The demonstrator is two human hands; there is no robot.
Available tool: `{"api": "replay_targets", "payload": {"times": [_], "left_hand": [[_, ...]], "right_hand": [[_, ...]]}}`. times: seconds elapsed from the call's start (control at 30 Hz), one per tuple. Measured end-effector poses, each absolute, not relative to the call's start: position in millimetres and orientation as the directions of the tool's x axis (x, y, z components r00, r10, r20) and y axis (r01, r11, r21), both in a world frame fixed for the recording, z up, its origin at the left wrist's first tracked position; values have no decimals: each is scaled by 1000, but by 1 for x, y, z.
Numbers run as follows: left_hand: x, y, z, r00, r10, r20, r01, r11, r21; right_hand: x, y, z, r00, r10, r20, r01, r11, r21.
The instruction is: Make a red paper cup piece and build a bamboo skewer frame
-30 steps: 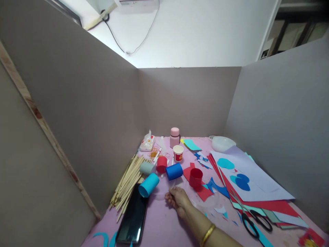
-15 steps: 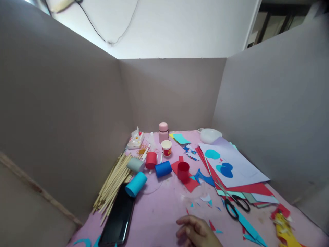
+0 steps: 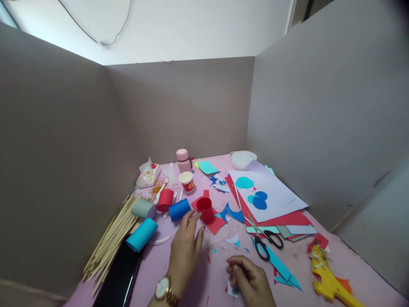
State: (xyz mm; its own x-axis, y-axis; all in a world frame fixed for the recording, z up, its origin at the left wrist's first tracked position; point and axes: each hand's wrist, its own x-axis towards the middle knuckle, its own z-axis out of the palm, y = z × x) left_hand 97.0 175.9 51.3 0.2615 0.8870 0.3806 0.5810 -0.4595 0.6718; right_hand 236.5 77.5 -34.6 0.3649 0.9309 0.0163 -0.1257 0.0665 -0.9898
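Observation:
My left hand [image 3: 187,247], wearing a gold watch [image 3: 162,288], reaches forward with its fingers apart. Its fingertips are beside an upright red paper tube [image 3: 204,207], which stands on a red paper piece [image 3: 215,224]; whether they touch it I cannot tell. Left of the hand lies a blue paper tube [image 3: 179,209] on its side. Low in the view, my right hand [image 3: 251,281] has its fingers curled together, and what they hold, if anything, is hidden. A small white paper scrap [image 3: 232,291] shows by those fingers.
Black-handled scissors [image 3: 263,238] and a yellow glue gun [image 3: 329,277] lie at right, near paper sheets [image 3: 281,192]. At left are a cyan tube [image 3: 142,234], a grey tube [image 3: 143,209], a red tube [image 3: 165,199], sticks [image 3: 110,238] and a black phone [image 3: 118,273]. A paper cup [image 3: 186,181] stands behind.
My left hand has come into view and stretches to the upright red tube. My right hand stays low, its fingers more curled. The view has turned right, shifting the scene leftward.

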Motion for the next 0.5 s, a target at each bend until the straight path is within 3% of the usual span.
{"api": "replay_targets", "payload": {"times": [0.2, 0.4, 0.5], "left_hand": [[134, 225, 51, 403, 839, 366, 640, -544, 544], [121, 216, 61, 376, 836, 400, 644, -546, 537], [95, 187, 64, 355, 837, 416, 629, -544, 555]], "right_hand": [[235, 83, -45, 349, 935, 65, -48, 87, -995], [238, 82, -45, 324, 943, 78, 41, 68, -997], [250, 84, -28, 270, 950, 159, 315, 69, -946]]}}
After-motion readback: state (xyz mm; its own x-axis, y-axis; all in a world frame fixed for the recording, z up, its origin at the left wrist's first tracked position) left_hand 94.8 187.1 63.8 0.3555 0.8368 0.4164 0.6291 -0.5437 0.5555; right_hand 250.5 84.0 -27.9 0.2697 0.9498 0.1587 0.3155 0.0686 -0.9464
